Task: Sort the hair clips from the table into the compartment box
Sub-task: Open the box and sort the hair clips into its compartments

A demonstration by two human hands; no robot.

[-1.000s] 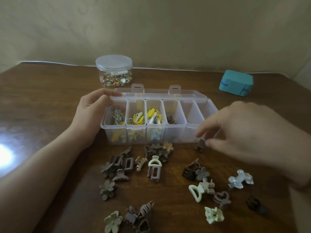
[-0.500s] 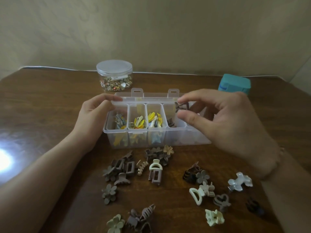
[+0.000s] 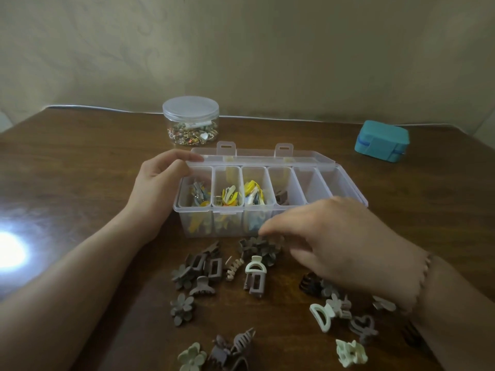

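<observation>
The right hand [image 3: 340, 242] hovers low over the table [image 3: 80, 170], fingers loosely spread and empty, fingertips [image 3: 265, 232] just above the brown flower clips [image 3: 258, 249] lying right in front of the box [image 3: 270, 199]; that cluster is nearest and likely next. The left hand [image 3: 160, 188] grips the box's left end, thumb on the lid edge. 4 compartments hold clips; the 4th has 1 brown clip [image 3: 281, 196]; 2 at the right look bare.
</observation>
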